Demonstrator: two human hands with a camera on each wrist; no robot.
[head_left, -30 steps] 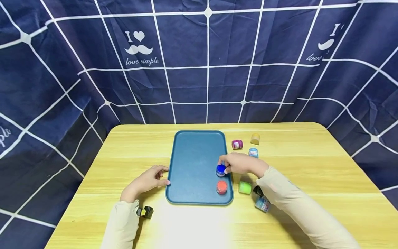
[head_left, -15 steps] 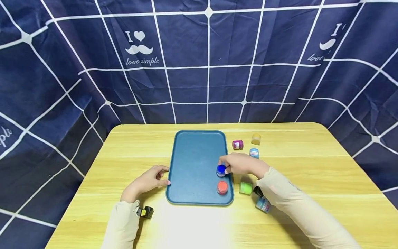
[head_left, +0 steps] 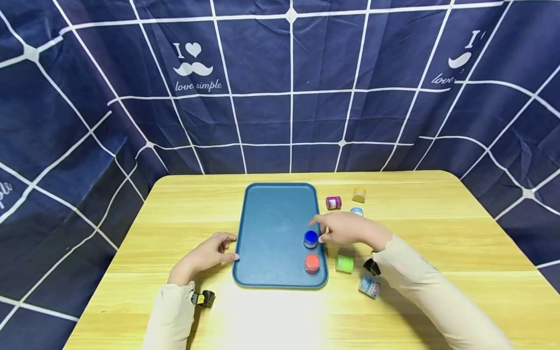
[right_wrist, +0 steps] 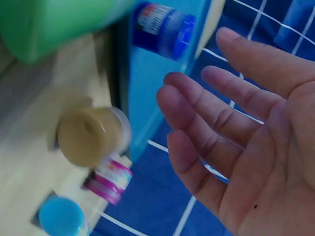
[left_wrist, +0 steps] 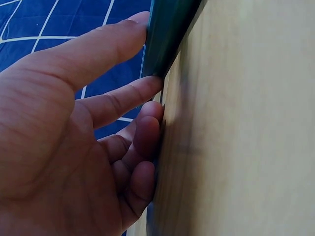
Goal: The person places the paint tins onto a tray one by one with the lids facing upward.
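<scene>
On the right part of a blue tray (head_left: pixel 275 233) stand a blue-lidded paint jar (head_left: pixel 310 238) and a coral-lidded paint jar (head_left: pixel 311 263). My right hand (head_left: pixel 345 227) is just to the right of the blue jar, fingers spread and holding nothing. The right wrist view shows a gap between the fingers (right_wrist: pixel 183 103) and the blue jar (right_wrist: pixel 165 30). At the tray's left edge, my left hand (head_left: pixel 209 256) rests thumb and forefinger against the rim. The left wrist view has its thumb on the tray's side (left_wrist: pixel 165 34) and the other fingers loosely curled by the tabletop.
Right of the tray lie a purple jar (head_left: pixel 333 202), a yellow jar (head_left: pixel 359 195), a green jar (head_left: pixel 344 263) and a blue-labelled jar (head_left: pixel 369 287). A light-blue jar (head_left: pixel 357 211) is partly behind the right hand. A dark blue grid-patterned cloth (head_left: pixel 262 116) hangs behind the wooden table (head_left: pixel 437 233).
My right hand has let go of the blue jar and drawn back slightly to the right, leaving it standing on the tray. The left hand stays at the tray's edge.
</scene>
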